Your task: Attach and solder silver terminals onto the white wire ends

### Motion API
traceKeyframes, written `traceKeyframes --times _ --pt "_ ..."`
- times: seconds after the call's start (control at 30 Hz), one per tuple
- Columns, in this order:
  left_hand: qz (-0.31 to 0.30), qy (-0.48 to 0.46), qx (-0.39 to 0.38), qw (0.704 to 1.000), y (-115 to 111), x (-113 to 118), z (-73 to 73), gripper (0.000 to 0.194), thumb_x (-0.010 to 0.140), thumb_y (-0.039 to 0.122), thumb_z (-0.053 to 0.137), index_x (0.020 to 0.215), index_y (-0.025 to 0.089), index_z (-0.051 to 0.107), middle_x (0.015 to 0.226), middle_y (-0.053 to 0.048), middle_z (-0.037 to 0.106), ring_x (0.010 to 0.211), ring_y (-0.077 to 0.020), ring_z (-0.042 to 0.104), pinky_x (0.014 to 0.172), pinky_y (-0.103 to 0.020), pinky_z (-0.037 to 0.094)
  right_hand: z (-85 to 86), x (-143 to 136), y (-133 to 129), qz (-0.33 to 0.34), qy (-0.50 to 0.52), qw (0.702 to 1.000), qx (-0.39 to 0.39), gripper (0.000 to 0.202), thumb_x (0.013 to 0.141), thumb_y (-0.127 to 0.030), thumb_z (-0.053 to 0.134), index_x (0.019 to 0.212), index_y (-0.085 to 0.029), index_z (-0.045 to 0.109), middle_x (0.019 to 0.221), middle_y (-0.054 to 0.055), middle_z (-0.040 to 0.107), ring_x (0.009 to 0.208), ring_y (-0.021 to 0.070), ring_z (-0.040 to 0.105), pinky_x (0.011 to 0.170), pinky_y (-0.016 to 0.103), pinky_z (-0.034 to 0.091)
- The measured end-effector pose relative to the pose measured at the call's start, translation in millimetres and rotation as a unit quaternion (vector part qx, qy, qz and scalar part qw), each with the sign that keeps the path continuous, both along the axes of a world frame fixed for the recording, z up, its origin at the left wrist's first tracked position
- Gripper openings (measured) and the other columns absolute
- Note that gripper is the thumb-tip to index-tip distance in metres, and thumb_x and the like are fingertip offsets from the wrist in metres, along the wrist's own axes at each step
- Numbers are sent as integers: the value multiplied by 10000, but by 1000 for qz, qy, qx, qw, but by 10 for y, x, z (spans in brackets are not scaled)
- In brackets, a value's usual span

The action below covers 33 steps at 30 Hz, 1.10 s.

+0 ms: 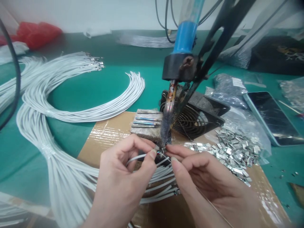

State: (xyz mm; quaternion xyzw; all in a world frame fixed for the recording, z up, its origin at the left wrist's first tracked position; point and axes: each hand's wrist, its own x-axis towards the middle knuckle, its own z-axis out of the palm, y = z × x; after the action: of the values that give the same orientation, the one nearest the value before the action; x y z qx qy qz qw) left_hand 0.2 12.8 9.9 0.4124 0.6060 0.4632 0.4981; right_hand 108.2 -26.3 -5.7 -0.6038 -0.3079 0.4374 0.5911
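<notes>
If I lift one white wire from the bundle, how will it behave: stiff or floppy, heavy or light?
A white wire is probably floppy yet springy: the loose ones hold wide curves on the green table. It looks thin, so likely light. The one pinched in the left hand arcs instead of dangling, so it likely has slight stiffness.

A thin white wire (139, 157) is pinched at its end, curving back left toward a bundle of white wires (161, 185) laid across the cardboard. A fine solder strand (209, 202) is held slanting up to the wire tip, which is met by the mounted soldering iron's tip (165, 133).
</notes>
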Motion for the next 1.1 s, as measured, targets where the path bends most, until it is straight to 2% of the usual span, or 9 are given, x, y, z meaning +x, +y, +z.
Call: traceKeyframes --times 0.17,0.4,0.63,0.73,0.9,1.03,1.1 --pt "6 -6 3 1000 4 5 9 154 758 143 764 639 192 681 742 38 722 674 -88 676 583 -120 481 -3 4 -2 -2 -3 1000 7 196 857 -256 791 705 -235 670 1064 -24 797 970 126 777 892 135 575" --pt "17 20 15 1000 -24 14 6 144 766 167 755 646 195 682 745 39 733 647 -77 656 567 -108 472 3 -19 -17 -4 -18 1000 12 184 876 -241 751 718 -256 656 1058 -76 794 930 76 772 862 88 561" --pt "-48 32 22 998 -1 -92 -74 129 797 152 742 688 202 696 792 31 762 683 -92 718 592 -100 526 -80 40 -8 8 -25 999 27 203 897 -233 736 713 -239 649 1061 -53 798 996 105 778 896 97 560" --pt "-44 33 29 998 -6 -107 -86 146 803 137 731 679 203 689 785 35 759 674 -82 713 589 -91 519 -127 82 -13 57 -54 995 68 180 916 -229 734 747 -245 675 1088 -32 803 1003 134 787 878 120 586" --pt "-56 40 36 997 -3 -109 -85 146 819 144 723 690 207 697 782 35 758 656 -80 700 568 -94 507 -95 65 -20 4 -30 999 35 198 891 -241 764 718 -241 666 1063 -27 804 988 121 784 868 91 571" --pt "-57 43 39 997 12 -114 -92 144 824 143 727 698 206 700 800 35 756 678 -79 708 582 -90 512 -110 89 -7 52 -81 992 79 154 897 -220 766 761 -247 699 1073 -11 809 960 150 800 841 115 596" --pt "-54 43 44 997 8 -117 -96 147 822 134 727 695 203 695 801 32 757 701 -83 716 605 -89 521 -134 104 -5 45 -84 992 84 157 896 -221 768 760 -251 697 1068 -16 810 952 148 802 840 116 597"
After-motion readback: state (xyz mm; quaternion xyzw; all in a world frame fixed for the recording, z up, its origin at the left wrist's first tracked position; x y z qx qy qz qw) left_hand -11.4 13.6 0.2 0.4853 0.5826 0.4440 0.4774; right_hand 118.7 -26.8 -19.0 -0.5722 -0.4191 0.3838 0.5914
